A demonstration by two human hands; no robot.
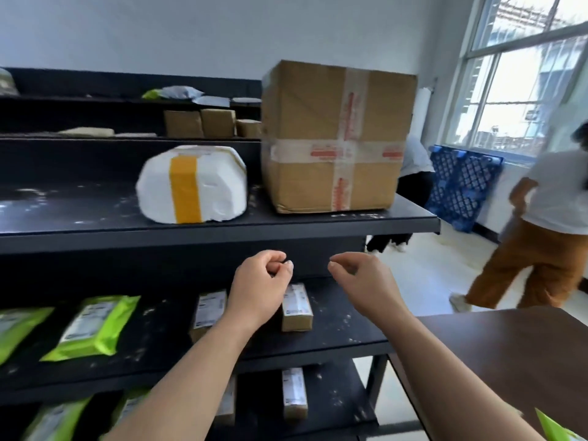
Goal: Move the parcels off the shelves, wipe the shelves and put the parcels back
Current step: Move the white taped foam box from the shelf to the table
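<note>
Both hands are raised side by side and hold nothing: the left hand (261, 281) has its fingers curled in against the thumb, and the right hand (359, 278) hangs more loosely curled, with a gap between them. Just under the left hand's knuckles lies a small brown box (297, 308) on the middle shelf (334, 332). A second small box (208, 310) is half hidden behind the left wrist, and green mailers (92, 326) lie further out to the left of it. Above both hands, past the top shelf (222, 237), sit a white parcel with yellow tape (194, 186) and, up and to the right, a large taped carton (334, 138). Below the forearms a lower shelf (346, 409) holds more small boxes and mailers. White specks lie scattered over all three boards, and no cloth is in view. By that showing the task is barely begun: nearly every parcel is on its shelf, nothing looks wiped, and clearing, wiping and restocking all remain. To the right of the right forearm stands a dark table (509, 351), a likely place to set parcels down. A green corner (553, 431) at its near edge may be a mailer already moved, though that cannot be told. Further right, two people (547, 198) stand near a blue pallet (461, 183).
</note>
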